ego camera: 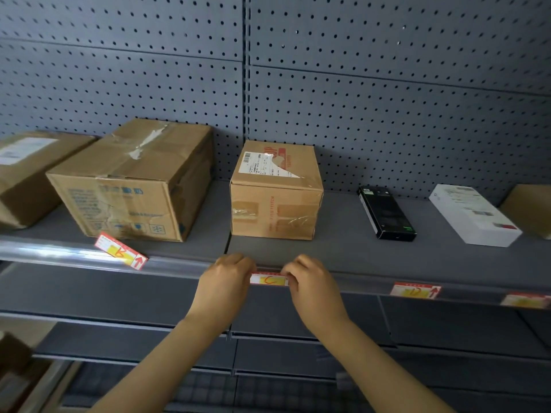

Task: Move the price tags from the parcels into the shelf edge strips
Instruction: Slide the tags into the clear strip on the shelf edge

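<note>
A red, white and yellow price tag marked C point(269, 279) lies against the clear shelf edge strip point(59, 253), below a small cardboard parcel point(274, 210). My left hand point(229, 274) pinches its left end and my right hand point(305, 277) pinches its right end. Another tag marked B point(120, 251) lies tilted on the shelf lip before a large parcel point(131, 186). Two more tags point(415, 290) point(524, 300) sit in the strip to the right.
A third cardboard parcel point(26, 171) stands at far left. A black box point(386, 214), a white box point(474, 214) and part of a brown box point(530, 208) lie on the shelf at right. Grey pegboard point(357, 84) backs the shelf; lower shelves run below.
</note>
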